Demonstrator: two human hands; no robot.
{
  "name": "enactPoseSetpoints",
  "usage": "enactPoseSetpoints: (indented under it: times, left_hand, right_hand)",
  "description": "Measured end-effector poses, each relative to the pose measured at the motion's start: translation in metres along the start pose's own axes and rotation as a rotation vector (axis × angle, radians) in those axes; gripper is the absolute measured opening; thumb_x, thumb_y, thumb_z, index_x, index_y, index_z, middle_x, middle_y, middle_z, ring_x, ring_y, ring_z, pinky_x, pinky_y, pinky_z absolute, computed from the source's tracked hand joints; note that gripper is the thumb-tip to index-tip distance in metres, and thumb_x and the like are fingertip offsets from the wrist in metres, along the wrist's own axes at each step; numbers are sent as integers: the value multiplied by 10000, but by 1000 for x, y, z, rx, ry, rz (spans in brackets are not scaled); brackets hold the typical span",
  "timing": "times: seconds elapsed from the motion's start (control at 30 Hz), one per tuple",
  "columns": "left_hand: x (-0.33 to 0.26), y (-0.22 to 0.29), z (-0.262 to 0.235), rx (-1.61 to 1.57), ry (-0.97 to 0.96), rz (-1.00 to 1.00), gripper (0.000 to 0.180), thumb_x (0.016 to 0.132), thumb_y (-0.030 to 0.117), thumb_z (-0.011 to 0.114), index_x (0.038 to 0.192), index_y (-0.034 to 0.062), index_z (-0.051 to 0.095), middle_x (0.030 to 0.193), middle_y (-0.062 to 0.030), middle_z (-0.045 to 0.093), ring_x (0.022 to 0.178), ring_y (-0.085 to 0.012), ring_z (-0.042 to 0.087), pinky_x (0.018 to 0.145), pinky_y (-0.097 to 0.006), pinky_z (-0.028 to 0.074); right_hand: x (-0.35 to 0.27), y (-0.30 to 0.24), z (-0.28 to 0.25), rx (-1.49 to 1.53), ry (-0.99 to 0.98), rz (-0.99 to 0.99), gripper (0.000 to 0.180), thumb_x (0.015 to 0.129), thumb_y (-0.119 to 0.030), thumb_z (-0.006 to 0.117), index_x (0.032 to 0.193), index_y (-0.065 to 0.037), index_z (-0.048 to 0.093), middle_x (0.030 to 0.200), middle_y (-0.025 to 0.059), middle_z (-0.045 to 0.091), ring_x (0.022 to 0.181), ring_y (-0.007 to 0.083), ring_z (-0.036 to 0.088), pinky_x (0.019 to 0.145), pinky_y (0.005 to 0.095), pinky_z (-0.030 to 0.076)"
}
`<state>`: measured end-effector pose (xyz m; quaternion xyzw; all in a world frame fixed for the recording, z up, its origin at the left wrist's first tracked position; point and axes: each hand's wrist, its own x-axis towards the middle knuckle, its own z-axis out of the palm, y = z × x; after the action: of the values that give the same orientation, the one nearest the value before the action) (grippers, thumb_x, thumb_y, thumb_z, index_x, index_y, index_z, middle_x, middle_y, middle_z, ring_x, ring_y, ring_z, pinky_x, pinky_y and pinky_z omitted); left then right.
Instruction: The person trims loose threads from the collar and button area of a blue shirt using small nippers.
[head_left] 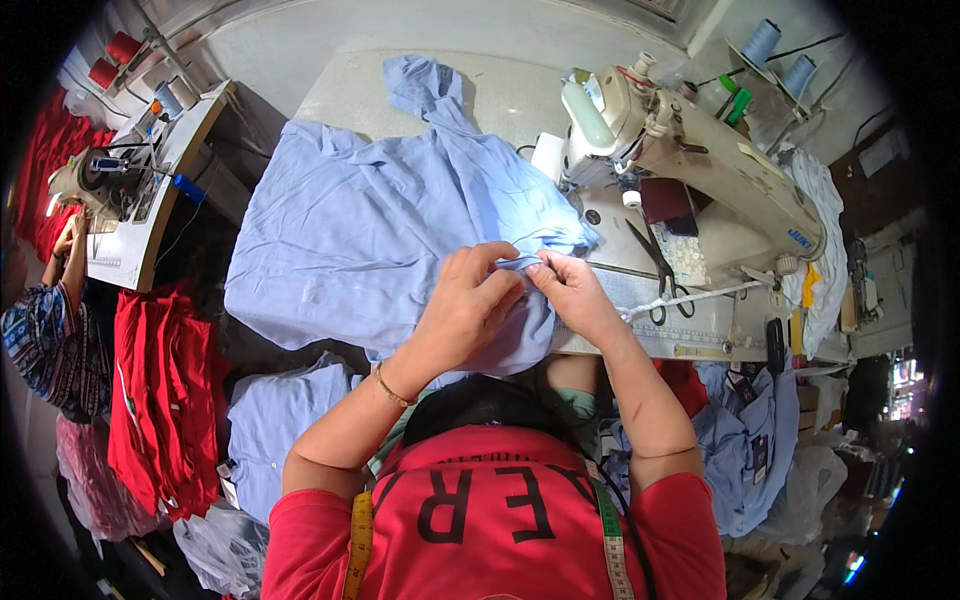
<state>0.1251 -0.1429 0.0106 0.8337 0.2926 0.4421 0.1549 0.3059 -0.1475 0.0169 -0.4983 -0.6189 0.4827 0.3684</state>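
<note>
A light blue shirt [340, 200] lies spread over the sewing table, one narrow end reaching to the far edge. My left hand [472, 295] pinches the cloth at the shirt's near right part, fingers bent. Close beside it, my right hand [570, 290] grips the same fold between thumb and fingers. The two hands almost meet at the fold. Just beyond them, lamp light falls on the cloth beside the sewing machine [700, 140]. What lies inside the pinched fold is hidden.
Black scissors [660, 265] lie right of my hands, near a white cord [700, 297]. At left, a person [60, 310] works at another sewing machine [85, 190]. Red garments [165, 400] hang below it. More blue garments [285, 420] are piled beside me.
</note>
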Motion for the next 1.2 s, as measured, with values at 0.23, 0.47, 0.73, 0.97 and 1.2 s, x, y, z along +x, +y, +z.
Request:
enactPoseSetpoints:
  times: [0.23,0.47,0.73,0.97,1.2]
  left_hand:
    - [-3,-7,9,-367,-173,-45,115,840,71,587,903,29,500,919,-86,512,772,-196,483,720,-279,407]
    - [-12,-2,4,-852,-294,-606,103,951,152,477,933,56,443,738,32,451,714,-41,415,612,-201,372]
    - [-2,-4,13,-196,23,-66,296,740,-19,641,1019,55,576,990,-114,533,772,-246,554,681,-306,473]
    - [-3,-13,14,-29,-43,112,213,735,-9,633,935,45,583,1000,-98,544,826,-251,542,698,-331,468]
    - [-5,-16,18,-384,-225,-116,80,843,85,574,849,24,523,976,-101,522,915,-255,492,828,-321,396]
  right_hand:
    - [3,12,3,-159,104,-15,180,871,-156,547,819,12,514,596,115,446,541,162,398,529,311,372]
    - [11,24,-10,-310,227,-30,216,858,-172,565,785,16,488,623,158,454,548,247,375,543,335,378]
    - [6,9,-9,-69,40,38,211,907,-178,523,798,2,516,634,-21,424,622,61,373,551,255,357]
    - [8,13,-6,3,27,74,203,922,-167,498,804,-5,529,655,-48,416,649,44,376,566,237,362]
    - [12,21,0,-326,191,-26,197,857,-179,556,830,14,531,668,191,536,574,311,456,557,350,404]
